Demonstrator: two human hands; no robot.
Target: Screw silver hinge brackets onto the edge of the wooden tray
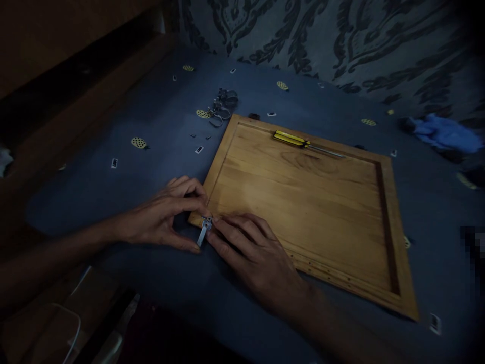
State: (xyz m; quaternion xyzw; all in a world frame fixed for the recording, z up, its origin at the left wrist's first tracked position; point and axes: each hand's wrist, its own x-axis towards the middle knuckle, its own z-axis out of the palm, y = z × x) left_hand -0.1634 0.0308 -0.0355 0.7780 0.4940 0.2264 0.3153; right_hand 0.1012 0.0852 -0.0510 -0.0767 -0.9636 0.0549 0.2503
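Observation:
A small metal cabinet hinge point(203, 231) sits at the near left corner of a framed wooden door panel point(303, 197), its arm sticking out past the edge. My left hand point(170, 212) holds it from the left, index finger at the top and thumb near the arm's free end. From the other side, the thumb and index finger of my right hand point(253, 250) pinch against the hinge, while the other fingers rest on the panel. The fingertips partly hide where hinge and wood meet.
A yellow-and-black screwdriver point(291, 139) lies along the panel's far edge. Beyond the far left corner are several metal pieces point(223, 106) and small screws point(208, 137). A blue cloth point(447, 134) is at the right. The patterned blue cover point(159, 116) lies underneath.

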